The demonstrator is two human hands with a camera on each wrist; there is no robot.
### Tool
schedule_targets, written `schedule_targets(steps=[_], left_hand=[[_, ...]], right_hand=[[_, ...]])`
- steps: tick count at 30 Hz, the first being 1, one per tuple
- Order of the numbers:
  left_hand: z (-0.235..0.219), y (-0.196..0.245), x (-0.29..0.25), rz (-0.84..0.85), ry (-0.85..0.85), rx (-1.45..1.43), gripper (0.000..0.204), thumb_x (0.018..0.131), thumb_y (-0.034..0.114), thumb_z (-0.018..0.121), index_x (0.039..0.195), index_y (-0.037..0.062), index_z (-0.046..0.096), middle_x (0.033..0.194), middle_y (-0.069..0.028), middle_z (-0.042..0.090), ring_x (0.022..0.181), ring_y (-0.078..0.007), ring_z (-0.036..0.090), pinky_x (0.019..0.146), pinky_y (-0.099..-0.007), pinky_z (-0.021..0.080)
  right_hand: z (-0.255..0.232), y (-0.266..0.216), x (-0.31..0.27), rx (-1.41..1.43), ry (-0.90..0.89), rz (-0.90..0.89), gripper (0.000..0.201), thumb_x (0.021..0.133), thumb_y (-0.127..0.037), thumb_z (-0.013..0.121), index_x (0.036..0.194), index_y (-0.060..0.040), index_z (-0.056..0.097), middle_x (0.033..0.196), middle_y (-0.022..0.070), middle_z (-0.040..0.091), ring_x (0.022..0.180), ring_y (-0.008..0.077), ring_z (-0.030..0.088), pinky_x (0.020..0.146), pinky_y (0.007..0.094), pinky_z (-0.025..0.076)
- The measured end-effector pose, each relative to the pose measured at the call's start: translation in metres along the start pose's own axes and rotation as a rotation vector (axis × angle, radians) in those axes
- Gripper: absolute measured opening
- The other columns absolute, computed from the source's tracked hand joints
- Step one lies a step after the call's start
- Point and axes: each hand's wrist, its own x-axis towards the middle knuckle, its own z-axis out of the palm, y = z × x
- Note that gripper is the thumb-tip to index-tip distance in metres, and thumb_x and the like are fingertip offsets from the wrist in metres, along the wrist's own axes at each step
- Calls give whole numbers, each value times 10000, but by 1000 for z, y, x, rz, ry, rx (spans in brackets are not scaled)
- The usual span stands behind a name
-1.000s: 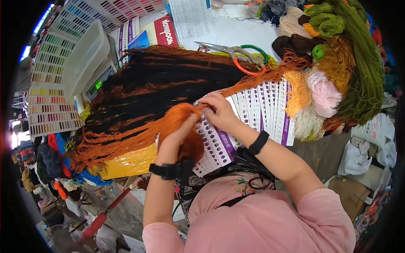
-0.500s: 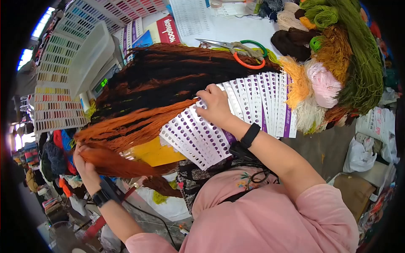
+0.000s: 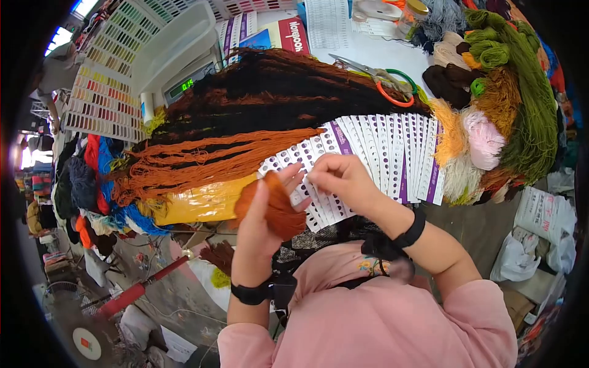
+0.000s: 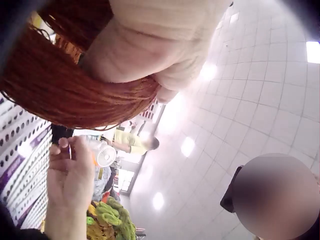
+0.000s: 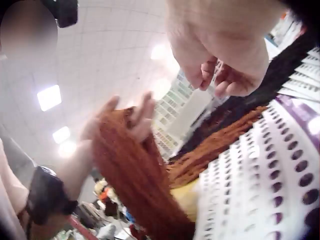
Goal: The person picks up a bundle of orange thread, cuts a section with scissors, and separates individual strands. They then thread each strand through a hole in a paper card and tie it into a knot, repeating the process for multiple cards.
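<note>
A hank of rust-orange thread (image 3: 279, 208) is looped over my left hand (image 3: 253, 230), whose fingers extend apart. In the right wrist view the hank (image 5: 137, 175) hangs down in a long loop from that hand (image 5: 142, 120). My right hand (image 3: 346, 184) is raised just to its right, above the fan of white punched cards (image 3: 294, 156), thumb and fingertips bent close together; I cannot tell whether a fine strand is between them. More orange thread (image 3: 215, 156) lies spread on the table beside long black thread (image 3: 257, 98).
Scissors (image 3: 383, 83) with red and green handles lie behind the black thread. Coloured hanks (image 3: 485, 132) are heaped at right. A scale (image 3: 184, 86) with a white tray (image 3: 178, 46) and thread colour charts (image 3: 104, 101) stand at left. A yellow packet (image 3: 196, 205) lies at the front edge.
My left hand swung out left with the orange hank, then came back to the middle, the hank now looped over it. My right hand rose off the cards toward it.
</note>
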Motion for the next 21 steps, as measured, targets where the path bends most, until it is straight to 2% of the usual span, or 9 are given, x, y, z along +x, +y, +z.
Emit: schedule_targets(steps=[1, 2, 4, 5, 7, 8, 11, 17, 21], left_hand=[[5, -3, 0, -5, -19, 23, 517, 883, 380, 309, 1205, -22, 349, 1182, -132, 432, 1101, -213, 409, 905, -377, 348], [-1, -7, 1, -51, -93, 31, 523, 882, 383, 310, 1210, -23, 348, 1154, -116, 455, 1028, -184, 462, 886, -355, 363], [-2, -7, -3, -18, -197, 23, 538, 883, 393, 295, 1214, -28, 344, 1119, -108, 478, 947, -161, 497, 836, -333, 396], [3, -5, -6, -1, -152, -25, 513, 882, 368, 316, 1201, -32, 362, 1102, -108, 487, 931, -156, 501, 818, -325, 405], [16, 2, -13, 39, -59, -124, 463, 881, 317, 356, 1175, -39, 398, 1068, -110, 507, 900, -148, 510, 782, -310, 422], [15, 0, -16, 37, -10, -54, 424, 873, 276, 383, 1152, -40, 421, 1057, -112, 513, 893, -150, 515, 775, -305, 426], [10, -8, -15, 52, 103, 65, 274, 819, 99, 489, 1049, -49, 507, 1013, -114, 539, 869, -161, 531, 768, -292, 432], [1, -13, -11, 41, 37, -61, 273, 821, 113, 488, 1035, -55, 504, 980, -117, 547, 874, -167, 530, 759, -286, 431], [8, -8, -14, 27, 47, -28, 279, 830, 131, 475, 1042, -50, 499, 1004, -123, 540, 896, -170, 526, 773, -290, 428]], right_hand=[[15, -20, -10, 211, -51, 69, 70, 752, -54, 558, 705, -6, 579, 646, 8, 542, 513, 46, 476, 465, 163, 368], [18, -20, -12, 212, -60, 104, 62, 752, -52, 556, 715, -9, 582, 630, 13, 543, 502, 47, 476, 456, 163, 367], [22, -19, -15, 213, -77, 174, 52, 753, -50, 553, 735, -14, 587, 596, 23, 544, 480, 51, 477, 438, 162, 365], [19, -18, -15, 285, -122, 86, 55, 757, -46, 543, 762, -12, 587, 579, 30, 546, 465, 60, 483, 426, 165, 367], [12, -18, -17, 289, -110, 135, 60, 738, -40, 543, 748, 6, 581, 702, 55, 575, 501, 75, 507, 443, 173, 381], [11, -17, -18, 289, -106, 162, 64, 729, -37, 542, 741, 15, 577, 764, 68, 589, 518, 83, 519, 452, 177, 387], [16, -22, -21, 343, -143, 177, 70, 744, -53, 529, 756, 5, 566, 761, 67, 591, 532, 87, 529, 463, 173, 393], [15, -30, -27, 360, -184, 225, 85, 778, -87, 508, 810, -17, 544, 770, 65, 594, 544, 78, 524, 476, 168, 392], [18, -25, -25, 297, -169, 177, 69, 791, -86, 505, 790, -35, 551, 672, 24, 552, 466, 53, 454, 452, 157, 373]])
